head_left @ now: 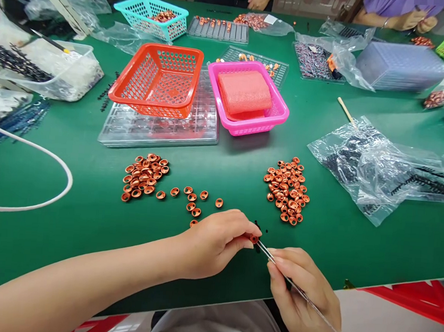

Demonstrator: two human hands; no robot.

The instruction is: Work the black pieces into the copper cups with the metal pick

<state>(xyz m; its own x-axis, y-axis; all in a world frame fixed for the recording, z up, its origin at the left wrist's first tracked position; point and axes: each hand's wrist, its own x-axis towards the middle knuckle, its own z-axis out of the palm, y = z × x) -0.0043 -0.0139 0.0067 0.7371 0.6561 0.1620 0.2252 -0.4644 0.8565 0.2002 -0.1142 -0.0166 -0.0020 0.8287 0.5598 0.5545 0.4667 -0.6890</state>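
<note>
Between thumb and forefinger, my left hand pinches a small copper-coloured cup-shaped part. My right hand grips a pair of metal tweezers, whose tips meet that part. Whether the tips hold something tiny I cannot tell. Small black bits lie on the table just beyond the fingers. One pile of copper-coloured parts sits ahead of my right hand, and another pile lies to the left. Several loose copper-coloured parts are scattered between the left pile and my left hand.
A red basket stands on clear plastic trays, beside a pink basket holding pink foam. Plastic bags with black parts lie right. A white cable loops in from the left. Other people's hands show across the green table.
</note>
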